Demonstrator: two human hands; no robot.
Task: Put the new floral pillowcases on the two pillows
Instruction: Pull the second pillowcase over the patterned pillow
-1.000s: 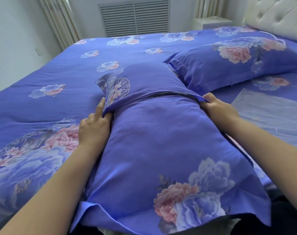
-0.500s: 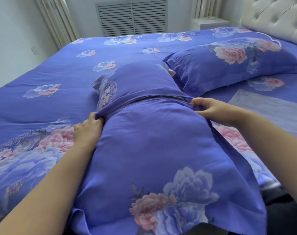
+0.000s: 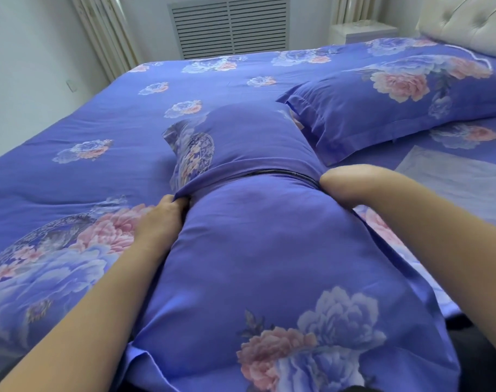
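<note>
A pillow lies lengthwise in front of me inside a blue floral pillowcase (image 3: 269,264). The case's far flap (image 3: 255,142) overlaps the near part at a dark seam across the middle. My left hand (image 3: 162,222) grips the flap's left corner, fingers curled round the cloth edge. At the seam's right end, my right hand (image 3: 340,185) is pushed in under the cloth, so its fingers are hidden. A second pillow (image 3: 396,103), fully covered in the same floral case, lies at the back right by the headboard.
Both pillows rest on a bed with a matching blue floral duvet (image 3: 85,123). A pale folded cloth (image 3: 453,179) lies right of my right arm. A tufted headboard (image 3: 467,18), a white nightstand (image 3: 362,29) and a wall vent (image 3: 230,24) stand behind.
My left hand has closed on the flap's left corner. My right hand has slid from on top of the seam in under the cloth, hiding its fingers.
</note>
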